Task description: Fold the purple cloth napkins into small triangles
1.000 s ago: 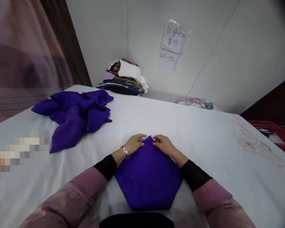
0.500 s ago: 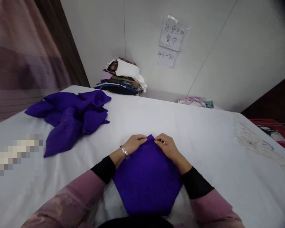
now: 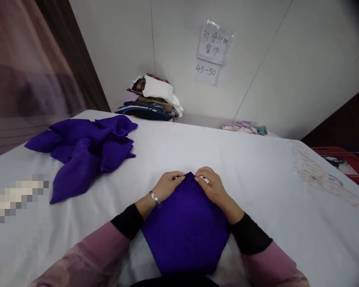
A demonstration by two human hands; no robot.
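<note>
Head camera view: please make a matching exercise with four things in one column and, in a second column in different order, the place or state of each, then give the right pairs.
Things:
1. purple cloth
2. heap of purple cloths
3. stack of folded textiles
4. paper notes

Places or states:
A. stuck on the wall
B. loose and crumpled, on the far left of the white table
C. piled in the corner behind the table
D. spread flat, its far tip pinched by the left hand and the right hand

Pairs: 1-D, 2-B, 3-C, 4-A
</note>
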